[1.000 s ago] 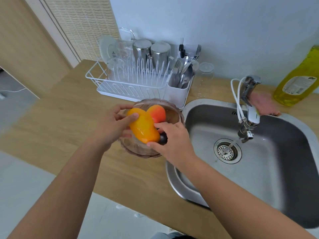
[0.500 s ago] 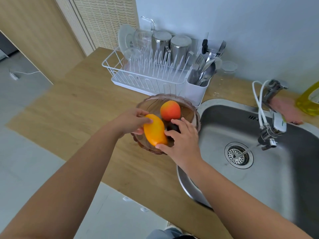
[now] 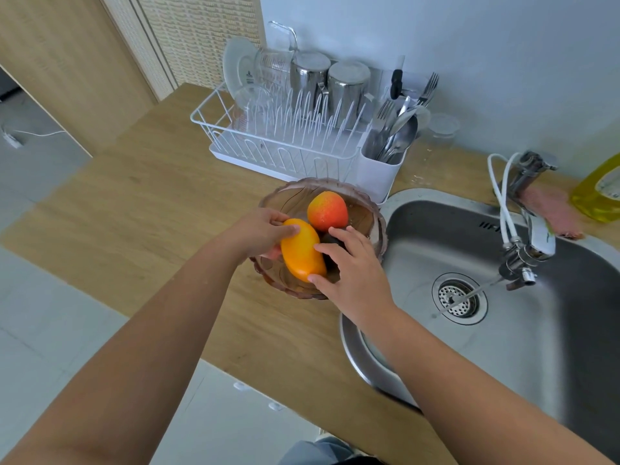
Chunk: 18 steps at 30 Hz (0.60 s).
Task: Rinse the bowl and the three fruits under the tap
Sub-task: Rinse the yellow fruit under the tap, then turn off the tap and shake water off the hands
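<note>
A brown-tinted glass bowl [image 3: 362, 203] sits on the wooden counter just left of the sink [image 3: 436, 236]. In it lie a red-orange peach-like fruit [image 3: 327, 210], a yellow-orange mango [image 3: 302, 250] and a dark fruit [image 3: 330, 239], mostly hidden. My left hand [image 3: 258, 233] holds the mango's far end with thumb and fingers. My right hand [image 3: 352, 273] touches its near side, fingers spread. The tap [image 3: 533, 236] runs a thin stream toward the drain.
A white dish rack [image 3: 278, 142] with plate, glasses, steel cups and a cutlery holder [image 3: 382, 169] stands behind the bowl. A pink sponge [image 3: 550, 209] and a yellow detergent bottle [image 3: 600, 193] sit behind the sink. The counter edge runs along the left, floor below.
The mango has come down from above the bowl into it, both hands still on it. My view has shifted left and closer to the counter.
</note>
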### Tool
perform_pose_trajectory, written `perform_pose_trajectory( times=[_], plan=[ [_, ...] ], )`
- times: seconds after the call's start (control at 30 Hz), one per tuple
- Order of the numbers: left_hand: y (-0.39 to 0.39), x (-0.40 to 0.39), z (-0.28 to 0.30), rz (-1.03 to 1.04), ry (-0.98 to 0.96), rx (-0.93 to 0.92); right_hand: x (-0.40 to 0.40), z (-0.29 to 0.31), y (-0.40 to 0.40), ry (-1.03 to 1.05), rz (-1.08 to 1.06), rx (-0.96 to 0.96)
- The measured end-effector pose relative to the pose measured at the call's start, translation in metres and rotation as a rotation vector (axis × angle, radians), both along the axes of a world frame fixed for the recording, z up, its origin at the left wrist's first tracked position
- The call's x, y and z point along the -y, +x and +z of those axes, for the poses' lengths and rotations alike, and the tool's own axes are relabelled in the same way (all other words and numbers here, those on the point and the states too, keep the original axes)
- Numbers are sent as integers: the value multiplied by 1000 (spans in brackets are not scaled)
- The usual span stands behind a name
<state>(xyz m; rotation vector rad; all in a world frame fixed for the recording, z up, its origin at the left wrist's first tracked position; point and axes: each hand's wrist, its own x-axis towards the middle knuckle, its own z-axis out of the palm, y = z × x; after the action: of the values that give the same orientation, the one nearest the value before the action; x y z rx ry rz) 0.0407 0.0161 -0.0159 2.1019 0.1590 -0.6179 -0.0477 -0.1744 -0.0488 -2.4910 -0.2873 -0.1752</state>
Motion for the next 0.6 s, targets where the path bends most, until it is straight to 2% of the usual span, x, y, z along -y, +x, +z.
perform_pose_trajectory(
  times=[0.27,0.37,0.5,0.6],
  plan=[
    [-7,1,5,-32,101,66,3,5,-4,40,13,43],
    [-12,5,14,-42,152,222,11,12,-10,139,9,104],
    [-17,27,36,-29,47,516,40,35,-24,238,-25,196],
    [-15,63,52,-70,-100,568,73,61,-39,228,-89,268]
  ],
)
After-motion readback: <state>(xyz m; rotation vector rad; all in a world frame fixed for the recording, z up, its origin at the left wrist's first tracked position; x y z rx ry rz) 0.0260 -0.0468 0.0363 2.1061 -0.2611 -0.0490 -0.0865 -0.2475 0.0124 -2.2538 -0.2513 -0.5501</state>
